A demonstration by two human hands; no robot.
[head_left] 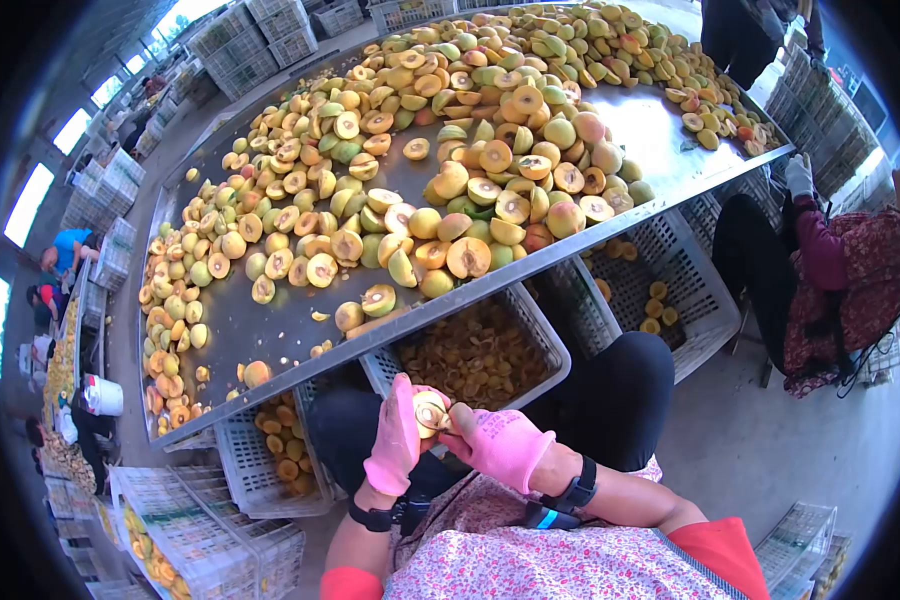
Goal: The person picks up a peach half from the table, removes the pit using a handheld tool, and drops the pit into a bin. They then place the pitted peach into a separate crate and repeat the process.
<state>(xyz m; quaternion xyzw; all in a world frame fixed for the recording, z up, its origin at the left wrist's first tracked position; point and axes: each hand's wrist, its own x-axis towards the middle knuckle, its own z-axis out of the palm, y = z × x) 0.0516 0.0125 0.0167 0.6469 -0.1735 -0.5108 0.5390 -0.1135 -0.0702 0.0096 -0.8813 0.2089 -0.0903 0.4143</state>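
Observation:
My left hand [397, 436], in a pink glove, is closed around a halved peach [429, 412] with its cut face turned up. Against the right side of this fruit my right hand [502, 446], also pink-gloved, presses with its fingers pinched together. Something small and dark shows at the right fingertips, too small to name. Both hands are above my lap, just in front of the metal table [270, 352]. Heaped on that table are many cut peaches [468, 257], yellow-green outside and orange inside, some with the pit showing.
Under the table edge stand a crate of peach scraps [475, 350], a crate with peach halves [660, 270] and another crate [232, 455] at left. A co-worker [840, 260] sits at right; another person [745, 40] stands behind. Stacked crates [205, 530] are at lower left.

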